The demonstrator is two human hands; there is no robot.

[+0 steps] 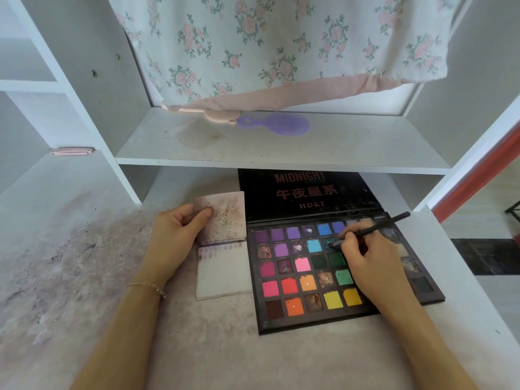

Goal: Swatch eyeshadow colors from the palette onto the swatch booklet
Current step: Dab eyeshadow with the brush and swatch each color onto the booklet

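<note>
The open palette (323, 277) lies on the surface (84, 263), its pans filled with coloured shadows. The right hand (374, 263) pinches a brush (374, 228), tip in a teal pan (328, 243). The left hand (174, 237) grips the swatch booklet (225, 249), just beside the palette.

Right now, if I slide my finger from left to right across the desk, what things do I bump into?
Bracelet → left hand → swatch booklet → eyeshadow palette → right hand, holding a brush.
</note>
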